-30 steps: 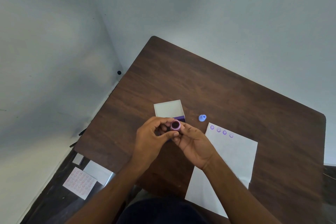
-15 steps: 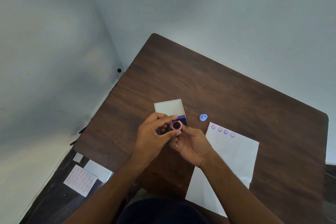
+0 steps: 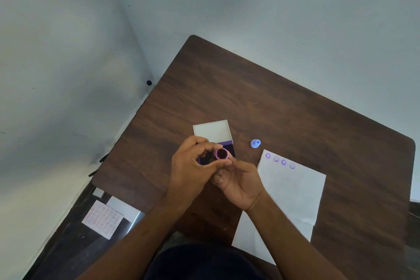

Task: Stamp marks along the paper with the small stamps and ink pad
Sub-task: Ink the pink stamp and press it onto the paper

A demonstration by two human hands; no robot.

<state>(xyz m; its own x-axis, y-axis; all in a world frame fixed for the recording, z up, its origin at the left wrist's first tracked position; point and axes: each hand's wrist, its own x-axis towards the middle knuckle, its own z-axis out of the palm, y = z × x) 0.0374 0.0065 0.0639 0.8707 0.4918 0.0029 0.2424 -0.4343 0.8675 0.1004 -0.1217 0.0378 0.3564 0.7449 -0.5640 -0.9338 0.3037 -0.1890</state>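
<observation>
Both hands meet over the table's middle around a small pink stamp (image 3: pixel 221 154), its round face turned up toward me. My left hand (image 3: pixel 193 166) pinches it with thumb and forefinger, and my right hand (image 3: pixel 241 180) grips it from below. Just behind the hands lies the purple ink pad (image 3: pixel 228 144), its white lid (image 3: pixel 212 130) swung open at the back; the hands hide most of the pad. A blue stamp (image 3: pixel 255 143) stands on the table to the right. The white paper (image 3: pixel 293 191) at right carries a row of several purple smiley marks (image 3: pixel 280 161) along its top edge.
The dark wooden table (image 3: pixel 272 102) stands in a corner of pale walls. On the floor at lower left lie a sheet covered in pink stamp marks (image 3: pixel 102 219) and other white sheets (image 3: pixel 123 208). A second sheet's corner (image 3: pixel 250 236) shows under the paper near me.
The hands have barely shifted; the pink stamp's face has turned a little more toward me between the fingers. The view has drifted slightly.
</observation>
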